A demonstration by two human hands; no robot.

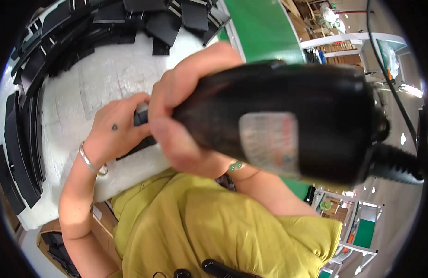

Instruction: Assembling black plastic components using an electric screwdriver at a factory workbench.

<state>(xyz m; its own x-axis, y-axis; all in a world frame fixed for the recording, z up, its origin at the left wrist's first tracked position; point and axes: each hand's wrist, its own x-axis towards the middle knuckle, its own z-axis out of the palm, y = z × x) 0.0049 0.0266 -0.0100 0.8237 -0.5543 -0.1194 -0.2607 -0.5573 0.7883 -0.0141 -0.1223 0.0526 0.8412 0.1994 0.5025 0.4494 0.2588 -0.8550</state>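
Note:
My right hand (177,134) is wrapped round the narrow end of a black electric screwdriver (316,106). This tool is large and close to the camera, slightly blurred, with a pale label on its side and a ribbed cable sleeve at its back end. Its working tip is hidden behind my fingers. Close by on the left, my left hand (119,123) is closed, thumb and fingers pinching a small black part (140,118) right beside the right hand. Under the left hand a flat black piece (137,147) lies on the white wrapped worktop (84,92); my hands cover most of it.
Several black plastic pieces (153,28) are heaped along the worktop's far edge, and more long panels (24,148) line its left edge. A green surface (265,30) adjoins beyond. A cable (392,88) hangs at the right. Below left stands a cardboard box (49,231) with black pieces inside.

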